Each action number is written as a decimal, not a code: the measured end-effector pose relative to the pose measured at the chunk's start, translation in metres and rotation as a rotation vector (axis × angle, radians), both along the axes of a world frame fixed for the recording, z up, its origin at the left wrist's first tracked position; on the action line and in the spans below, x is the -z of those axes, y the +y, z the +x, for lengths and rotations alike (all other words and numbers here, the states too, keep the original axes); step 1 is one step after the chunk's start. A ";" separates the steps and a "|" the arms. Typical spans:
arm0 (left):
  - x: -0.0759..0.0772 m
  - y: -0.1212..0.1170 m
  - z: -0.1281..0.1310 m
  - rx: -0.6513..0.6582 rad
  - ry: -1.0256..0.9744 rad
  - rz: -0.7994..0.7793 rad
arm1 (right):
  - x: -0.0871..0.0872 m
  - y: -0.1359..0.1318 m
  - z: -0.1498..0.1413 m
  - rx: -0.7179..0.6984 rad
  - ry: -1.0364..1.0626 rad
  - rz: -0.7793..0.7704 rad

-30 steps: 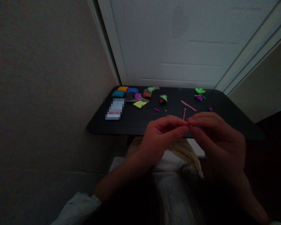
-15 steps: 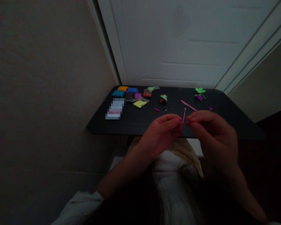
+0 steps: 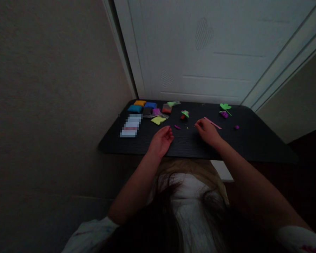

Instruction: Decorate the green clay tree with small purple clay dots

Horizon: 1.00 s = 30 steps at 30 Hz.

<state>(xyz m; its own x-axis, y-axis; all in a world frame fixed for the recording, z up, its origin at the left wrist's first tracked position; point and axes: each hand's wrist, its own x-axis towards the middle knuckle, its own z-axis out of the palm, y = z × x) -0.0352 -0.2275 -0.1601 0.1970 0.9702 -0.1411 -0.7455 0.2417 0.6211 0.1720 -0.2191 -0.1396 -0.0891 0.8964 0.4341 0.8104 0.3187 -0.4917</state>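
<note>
My left hand is held over the near part of the black table, palm turned inward, its fingers loosely curled and apart with nothing seen in them. Close by lies a short purple clay roll. My right hand is lowered to the table with its fingertips pressed together; whether anything small is between them cannot be made out. It partly covers a flat pink modelling knife. Beyond the hands stands a small clay figure with a green top and a red base.
Bags of coloured clay are grouped at the back left, with a yellow clay packet in front. A blurred pale rectangle lies at the left. Right side: green clover shape, purple clay cluster, purple ball.
My hands have moved apart and forward: the left to the left, the right down onto the table. The thin pink stick between them is no longer visible.
</note>
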 end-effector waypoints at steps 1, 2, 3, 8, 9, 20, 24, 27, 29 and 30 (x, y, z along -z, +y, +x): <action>0.002 0.001 0.000 -0.002 -0.009 0.000 | 0.003 0.006 0.002 0.000 -0.050 -0.017; 0.003 0.001 0.000 -0.003 -0.016 0.002 | 0.006 0.011 0.003 -0.002 -0.100 -0.030; 0.003 0.000 0.000 -0.004 -0.021 0.005 | 0.008 0.014 0.004 -0.006 -0.148 -0.041; 0.002 -0.002 -0.002 -0.008 -0.033 0.020 | 0.009 0.020 0.004 -0.039 -0.321 -0.063; 0.002 -0.002 -0.002 -0.007 -0.032 0.021 | 0.009 0.021 0.004 -0.041 -0.339 -0.065; 0.000 -0.005 -0.002 -0.010 -0.007 0.031 | -0.002 0.032 0.013 -0.162 -0.373 -0.110; 0.001 -0.006 -0.002 -0.009 -0.008 0.039 | -0.006 0.038 0.024 -0.114 -0.369 -0.115; 0.002 -0.005 -0.002 -0.009 -0.009 0.048 | -0.004 0.040 0.030 -0.095 -0.396 -0.142; 0.002 -0.005 -0.002 -0.005 -0.010 0.054 | -0.001 0.040 0.030 -0.105 -0.428 -0.170; 0.002 -0.006 -0.002 -0.003 -0.010 0.056 | 0.001 0.040 0.028 -0.111 -0.444 -0.184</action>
<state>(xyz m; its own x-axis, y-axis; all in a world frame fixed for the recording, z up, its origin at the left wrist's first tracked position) -0.0373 -0.2330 -0.1624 0.1950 0.9771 -0.0847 -0.7527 0.2044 0.6259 0.2005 -0.1790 -0.1402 -0.3286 0.9293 0.1685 0.9206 0.3551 -0.1628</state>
